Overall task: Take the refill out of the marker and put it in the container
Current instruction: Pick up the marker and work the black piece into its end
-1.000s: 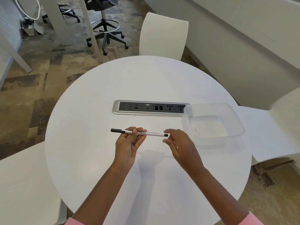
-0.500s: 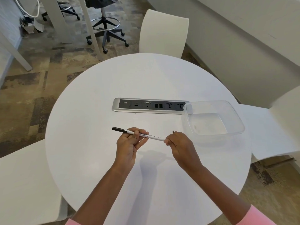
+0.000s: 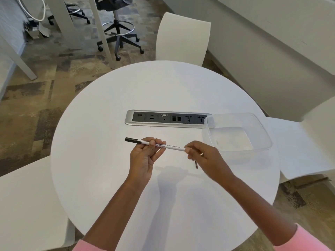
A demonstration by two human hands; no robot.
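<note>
My left hand grips a slim white marker around its middle, a little above the round white table. The marker lies nearly level, and its black cap points left. My right hand is at the barrel's right end with its fingers curled. A short, thin dark piece sticks out below those fingers. I cannot tell whether that piece is the refill. The clear plastic container stands with nothing in it, just right of my right hand.
A silver and black socket panel is set into the table behind the marker, and the container overlaps its right end. White chairs stand at the far side, the right and the near left. An office stool stands on the carpet beyond.
The black tip at the marker's right end is gone from the barrel. My right hand closed over that end, then drew slightly away, and a thin dark piece now hangs below its fingers.
</note>
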